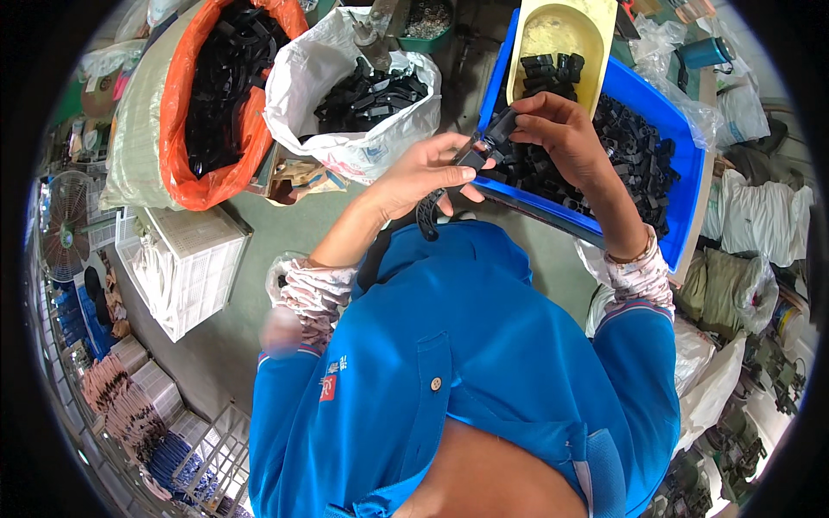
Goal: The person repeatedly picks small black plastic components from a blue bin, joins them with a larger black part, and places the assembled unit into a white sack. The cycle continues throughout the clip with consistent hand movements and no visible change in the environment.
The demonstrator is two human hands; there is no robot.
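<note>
My left hand (413, 179) is closed around a black plastic part with a curved, ribbed end (427, 216) that hangs below the fingers. My right hand (566, 134) pinches a small black plastic block (502, 127) between thumb and fingertips, right at the upper end of that part. Whether the two pieces are joined cannot be made out. Just beyond the hands stands a blue bin (688, 207) filled with small black pieces. A yellow tray (561, 30) sits across its far left part, with several black pieces in its near end.
Left of the bin is a white sack (298, 73) of black parts, and beside it an orange-lined sack (175, 164) of longer black parts. A white plastic crate (186, 285) stands on the floor at left. A green container (426, 41) of small metal pieces sits at the back.
</note>
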